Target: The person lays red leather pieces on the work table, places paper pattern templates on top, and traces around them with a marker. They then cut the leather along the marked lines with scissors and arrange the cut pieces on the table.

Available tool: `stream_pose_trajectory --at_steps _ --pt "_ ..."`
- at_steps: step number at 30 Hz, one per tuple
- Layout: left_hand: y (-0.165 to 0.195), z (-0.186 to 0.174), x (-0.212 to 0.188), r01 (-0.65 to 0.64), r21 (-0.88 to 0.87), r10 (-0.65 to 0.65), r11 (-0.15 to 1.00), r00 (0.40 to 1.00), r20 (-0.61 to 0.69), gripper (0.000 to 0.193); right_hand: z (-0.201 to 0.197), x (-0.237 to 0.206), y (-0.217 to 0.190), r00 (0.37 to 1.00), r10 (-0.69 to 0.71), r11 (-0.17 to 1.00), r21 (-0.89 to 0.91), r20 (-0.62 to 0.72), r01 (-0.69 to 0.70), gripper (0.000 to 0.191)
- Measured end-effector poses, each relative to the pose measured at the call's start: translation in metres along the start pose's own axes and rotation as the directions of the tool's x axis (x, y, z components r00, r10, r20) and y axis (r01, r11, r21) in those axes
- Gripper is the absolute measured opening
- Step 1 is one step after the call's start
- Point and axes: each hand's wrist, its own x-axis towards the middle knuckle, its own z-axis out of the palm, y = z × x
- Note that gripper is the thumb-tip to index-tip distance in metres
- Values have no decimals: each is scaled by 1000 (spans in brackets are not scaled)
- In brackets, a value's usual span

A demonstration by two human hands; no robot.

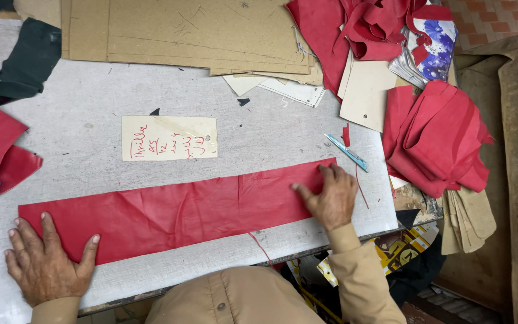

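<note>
Head view. We see a long red leather strip (175, 210) lying flat across the grey table (79, 126), running from lower left up to the right. Our left hand (46, 261) rests palm down with fingers spread on the strip's near left end; our right hand (331, 195) presses flat on its far right end, fingers extended. Neither hand grips anything: both are open and well apart, one at each end. We judge the strip thin, light and limp, creased along its middle, so it is best held by pinning its ends flat or pinching an edge. A blue-handled knife (346, 152) lies just beyond the right hand; a handwritten card (169, 138) sits above the strip, near red scraps (436, 138).
</note>
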Motion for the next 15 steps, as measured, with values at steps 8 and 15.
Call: stream_pose_trajectory --at_steps 8,15 --pt "-3 8 -4 -32 23 33 999 997 -72 101 -53 138 42 787 -364 914 -355 -497 198 56" --pt "-4 12 -1 -117 -50 107 992 978 -179 98 -47 140 18 834 -369 929 -192 -410 316 28"
